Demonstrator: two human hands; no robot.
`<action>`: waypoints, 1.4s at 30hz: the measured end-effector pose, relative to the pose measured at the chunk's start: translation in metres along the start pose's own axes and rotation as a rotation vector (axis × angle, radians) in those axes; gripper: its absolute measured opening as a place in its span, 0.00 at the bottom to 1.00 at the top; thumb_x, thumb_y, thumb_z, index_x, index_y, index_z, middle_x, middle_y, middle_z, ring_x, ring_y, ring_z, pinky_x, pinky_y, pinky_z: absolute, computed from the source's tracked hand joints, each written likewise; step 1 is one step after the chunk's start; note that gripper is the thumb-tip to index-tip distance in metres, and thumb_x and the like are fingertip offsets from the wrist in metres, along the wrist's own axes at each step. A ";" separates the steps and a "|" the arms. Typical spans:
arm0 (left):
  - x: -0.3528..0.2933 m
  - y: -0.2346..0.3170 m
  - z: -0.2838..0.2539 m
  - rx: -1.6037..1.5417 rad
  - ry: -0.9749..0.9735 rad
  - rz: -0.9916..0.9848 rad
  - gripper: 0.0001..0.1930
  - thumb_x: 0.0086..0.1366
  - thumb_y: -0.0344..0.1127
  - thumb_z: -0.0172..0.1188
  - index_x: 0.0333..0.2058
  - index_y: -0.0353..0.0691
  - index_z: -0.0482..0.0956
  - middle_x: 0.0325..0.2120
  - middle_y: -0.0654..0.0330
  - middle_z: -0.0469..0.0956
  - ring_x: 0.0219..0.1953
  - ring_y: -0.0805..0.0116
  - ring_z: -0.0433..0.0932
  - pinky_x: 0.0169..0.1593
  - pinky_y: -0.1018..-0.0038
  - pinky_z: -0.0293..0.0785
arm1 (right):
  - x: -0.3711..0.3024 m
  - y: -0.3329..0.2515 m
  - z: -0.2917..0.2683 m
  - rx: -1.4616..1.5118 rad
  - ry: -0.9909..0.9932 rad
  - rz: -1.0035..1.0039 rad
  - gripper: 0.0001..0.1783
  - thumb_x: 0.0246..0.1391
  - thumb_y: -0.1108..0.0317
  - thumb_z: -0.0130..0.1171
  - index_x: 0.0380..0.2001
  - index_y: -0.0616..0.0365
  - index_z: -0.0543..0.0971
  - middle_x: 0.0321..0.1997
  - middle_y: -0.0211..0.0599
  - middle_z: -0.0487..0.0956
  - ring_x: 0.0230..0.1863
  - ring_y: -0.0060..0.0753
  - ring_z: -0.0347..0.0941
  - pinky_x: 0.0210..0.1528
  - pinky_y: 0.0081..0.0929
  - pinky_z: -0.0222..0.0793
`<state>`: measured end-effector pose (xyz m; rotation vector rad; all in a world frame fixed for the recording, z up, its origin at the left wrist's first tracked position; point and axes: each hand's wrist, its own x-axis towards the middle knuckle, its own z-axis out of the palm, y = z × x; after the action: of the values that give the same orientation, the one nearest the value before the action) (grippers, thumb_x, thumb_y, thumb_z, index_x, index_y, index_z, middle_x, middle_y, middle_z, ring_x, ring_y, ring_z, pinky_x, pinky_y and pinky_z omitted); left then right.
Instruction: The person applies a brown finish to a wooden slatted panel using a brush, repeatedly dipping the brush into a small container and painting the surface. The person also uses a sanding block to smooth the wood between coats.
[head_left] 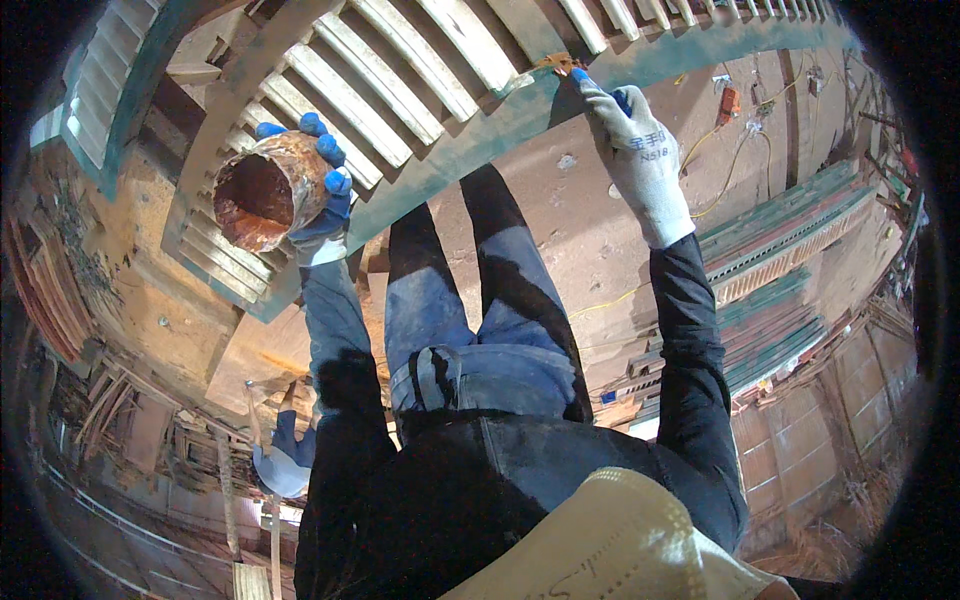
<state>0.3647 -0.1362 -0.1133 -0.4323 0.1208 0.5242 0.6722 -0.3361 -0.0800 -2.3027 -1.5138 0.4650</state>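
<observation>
My left hand (325,215), in a white glove with blue fingertips, is closed around the side of a round can (292,195). The can is crusted with orange-brown residue, and its open mouth faces me; what lies deep inside is too dark to tell. Up and to the right, my right hand (628,130), gloved the same way, pinches what looks like a small brush (556,64) with an orange-brown tip. That tip is at the teal-painted edge of a long slatted wooden frame (480,130), by the ends of the pale slats (378,62). Fingers hide the brush's handle.
Another slatted teal frame (105,95) stands at the upper left. Stacked green and brown boards (780,240) lie at the right, near a yellow cord (735,180) and an orange object (730,103). Another person (283,465) is at the lower left, beside timber piles (150,430).
</observation>
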 end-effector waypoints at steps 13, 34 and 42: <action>0.001 0.004 -0.002 0.032 -0.049 -0.042 0.19 0.69 0.51 0.48 0.55 0.54 0.74 0.61 0.46 0.61 0.61 0.43 0.63 0.55 0.44 0.68 | 0.003 0.002 0.012 -0.034 0.104 0.028 0.13 0.57 0.66 0.56 0.45 0.40 0.75 0.35 0.38 0.72 0.26 0.45 0.76 0.26 0.39 0.73; 0.001 0.008 -0.002 0.020 0.006 -0.080 0.19 0.69 0.52 0.48 0.54 0.53 0.75 0.59 0.48 0.64 0.60 0.44 0.64 0.53 0.45 0.70 | 0.007 -0.016 0.009 -0.130 0.063 0.077 0.11 0.59 0.63 0.55 0.45 0.43 0.75 0.35 0.37 0.73 0.26 0.44 0.76 0.26 0.38 0.73; 0.000 0.006 -0.006 -0.023 -0.002 -0.045 0.19 0.69 0.53 0.48 0.53 0.54 0.75 0.60 0.48 0.64 0.60 0.45 0.64 0.52 0.45 0.70 | 0.011 -0.022 -0.004 -0.197 0.045 0.076 0.12 0.60 0.61 0.53 0.47 0.37 0.75 0.32 0.37 0.73 0.26 0.44 0.76 0.25 0.40 0.72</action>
<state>0.3618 -0.1340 -0.1210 -0.4563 0.1033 0.4819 0.6605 -0.3178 -0.0674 -2.5094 -1.5151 0.2921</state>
